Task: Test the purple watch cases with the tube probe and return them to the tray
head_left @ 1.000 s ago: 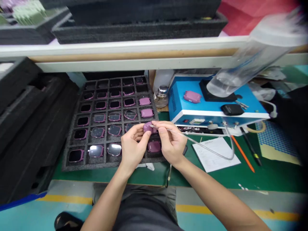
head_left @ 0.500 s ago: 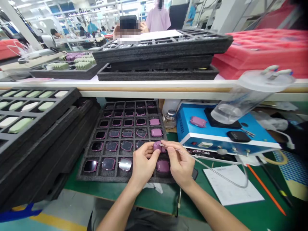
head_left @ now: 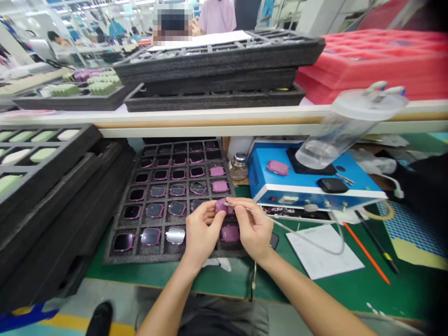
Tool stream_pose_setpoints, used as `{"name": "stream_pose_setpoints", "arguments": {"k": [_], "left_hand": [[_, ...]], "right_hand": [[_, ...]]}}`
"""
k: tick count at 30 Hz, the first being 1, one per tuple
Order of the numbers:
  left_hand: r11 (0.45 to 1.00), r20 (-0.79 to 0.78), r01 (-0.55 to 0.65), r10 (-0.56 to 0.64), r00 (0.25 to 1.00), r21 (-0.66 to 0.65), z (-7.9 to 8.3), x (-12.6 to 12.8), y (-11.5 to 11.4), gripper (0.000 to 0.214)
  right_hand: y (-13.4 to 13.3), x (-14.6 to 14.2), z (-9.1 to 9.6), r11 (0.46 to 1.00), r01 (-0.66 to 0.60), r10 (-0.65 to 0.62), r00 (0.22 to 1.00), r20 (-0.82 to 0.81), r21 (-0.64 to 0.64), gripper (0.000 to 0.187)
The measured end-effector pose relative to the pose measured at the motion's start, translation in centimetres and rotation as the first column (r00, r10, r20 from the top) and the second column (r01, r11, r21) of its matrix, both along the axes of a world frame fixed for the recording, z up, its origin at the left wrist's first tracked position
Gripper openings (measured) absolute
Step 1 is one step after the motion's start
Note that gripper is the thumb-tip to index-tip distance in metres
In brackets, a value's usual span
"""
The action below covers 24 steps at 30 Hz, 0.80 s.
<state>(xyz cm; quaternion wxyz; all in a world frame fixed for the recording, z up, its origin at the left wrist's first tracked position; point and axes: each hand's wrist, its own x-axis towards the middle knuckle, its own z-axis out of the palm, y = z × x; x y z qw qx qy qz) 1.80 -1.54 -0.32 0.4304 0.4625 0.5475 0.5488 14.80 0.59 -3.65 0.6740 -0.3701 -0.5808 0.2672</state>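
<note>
The left hand (head_left: 201,228) is grasping a small pink watch case (head_left: 222,206) with its fingers, and this case is held just above the lower right part of a black foam tray (head_left: 175,255), near the middle of the frame. The right hand (head_left: 254,228) is pinching a thin wand (head_left: 245,208) with a clear tube (head_left: 301,235) going to the right, and the wand tip is touching the pink case. The tray has many square compartments with watch cases, and some screens look shiny. At the right of the tray stands a blue machine (head_left: 301,184), which carries another pink case (head_left: 277,167) and a black case (head_left: 332,185). A clear plastic canister (head_left: 345,135) hangs over the machine. A paper sheet (head_left: 324,252) and an orange pen (head_left: 366,253) lie on the green counter (head_left: 196,280) at lower right.
</note>
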Motion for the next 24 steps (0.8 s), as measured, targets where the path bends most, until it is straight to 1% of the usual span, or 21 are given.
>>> {"name": "stream_pose_setpoints", "arguments": {"k": [7, 14, 20, 22, 23, 24], "left_hand": [[1.000, -0.015, -0.011, 0.011, 1.000, 0.003, -0.3, 0.2, 0.3, 0.024], [1.000, -0.027, -0.004, 0.005, 1.000, 0.026, 0.0, 0.2, 0.5, 0.024], [1.000, -0.018, -0.010, 0.010, 1.000, 0.001, 0.1, 0.6, 0.3, 0.023], [1.000, -0.015, -0.001, 0.001, 1.000, -0.012, 0.5, 0.4, 0.0, 0.023], [1.000, -0.041, 0.016, -0.017, 0.999, -0.014, 0.9, 0.2, 0.0, 0.023], [0.999, -0.103, 0.042, -0.043, 0.994, -0.004, 1.4, -0.2, 0.2, 0.024]], "right_hand": [[0.2, 0.2, 0.0, 1.000, -0.005, 0.005, 1.000, -0.012, -0.013, 0.017], [0.3, 0.2, 0.0, 1.000, -0.001, 0.001, 1.000, -0.009, -0.016, 0.017], [0.2, 0.4, 0.1, 0.999, -0.003, 0.003, 1.000, 0.001, -0.034, 0.018], [0.0, 0.5, 0.0, 1.000, -0.007, 0.007, 1.000, -0.013, -0.020, 0.017], [-0.2, 0.6, 0.0, 1.000, -0.003, 0.003, 1.000, -0.029, -0.004, 0.017], [-0.3, 0.6, -0.1, 1.000, 0.004, -0.003, 0.999, -0.053, 0.013, 0.018]]}}
